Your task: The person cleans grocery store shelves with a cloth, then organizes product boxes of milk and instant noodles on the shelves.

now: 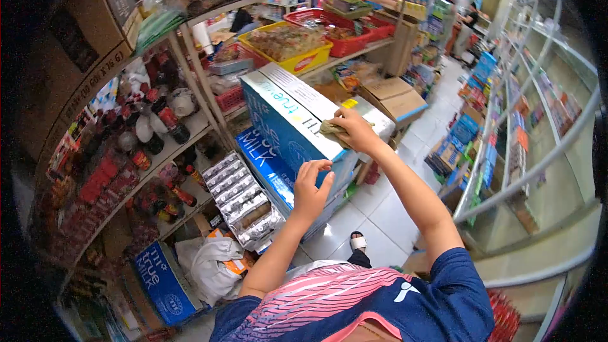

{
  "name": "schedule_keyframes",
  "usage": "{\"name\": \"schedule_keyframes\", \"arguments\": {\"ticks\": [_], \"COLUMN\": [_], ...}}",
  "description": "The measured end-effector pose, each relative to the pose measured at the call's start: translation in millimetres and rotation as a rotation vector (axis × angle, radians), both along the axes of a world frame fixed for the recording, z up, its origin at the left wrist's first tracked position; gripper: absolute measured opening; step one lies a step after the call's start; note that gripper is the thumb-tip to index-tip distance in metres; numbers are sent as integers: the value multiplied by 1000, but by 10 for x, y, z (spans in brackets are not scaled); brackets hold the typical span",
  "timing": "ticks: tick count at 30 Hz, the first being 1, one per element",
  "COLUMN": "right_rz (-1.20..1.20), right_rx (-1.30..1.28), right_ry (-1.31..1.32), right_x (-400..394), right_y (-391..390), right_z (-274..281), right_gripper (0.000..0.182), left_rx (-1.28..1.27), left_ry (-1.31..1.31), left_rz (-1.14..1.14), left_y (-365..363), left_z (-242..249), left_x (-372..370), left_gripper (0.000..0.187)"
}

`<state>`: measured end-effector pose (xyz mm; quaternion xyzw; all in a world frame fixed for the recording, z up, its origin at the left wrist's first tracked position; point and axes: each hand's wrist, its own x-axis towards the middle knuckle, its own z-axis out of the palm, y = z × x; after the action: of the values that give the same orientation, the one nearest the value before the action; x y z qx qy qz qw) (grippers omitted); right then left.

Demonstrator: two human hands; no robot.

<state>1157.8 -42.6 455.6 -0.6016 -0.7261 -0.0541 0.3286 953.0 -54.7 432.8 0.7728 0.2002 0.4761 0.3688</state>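
A tall blue and white milk carton box (278, 117) stands in front of me, with green and blue lettering on its white top. My right hand (356, 133) is closed around a crumpled olive-green cloth (329, 128) that lies against the near right corner of that top. My left hand (310, 187) is raised by the box's near side, thumb apart from the bent fingers, with nothing in it. Below the box sits another blue milk carton box (263, 158). Beside it lies a pack of small silvery cartons (244, 199).
Shelving with bottles (168, 117) curves along the left. Behind the box are a yellow basket (294, 57) and a red basket (348, 43). A brown cardboard box (394, 98) sits beyond it. Glass-fronted shelves (532, 152) line the right of the tiled aisle (386, 212). A person (467, 25) stands far back.
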Motion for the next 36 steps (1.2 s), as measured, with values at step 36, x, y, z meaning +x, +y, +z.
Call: {"name": "schedule_keyframes", "arguments": {"ticks": [36], "right_rz": [227], "right_rx": [26], "right_ry": [-99], "right_x": [239], "right_y": [3579], "right_z": [-120], "right_gripper": [26], "left_rx": [350], "left_ry": [46], "left_rz": [726], "left_y": [187], "left_z": [-234], "left_x": [1015], "left_gripper": [13]}}
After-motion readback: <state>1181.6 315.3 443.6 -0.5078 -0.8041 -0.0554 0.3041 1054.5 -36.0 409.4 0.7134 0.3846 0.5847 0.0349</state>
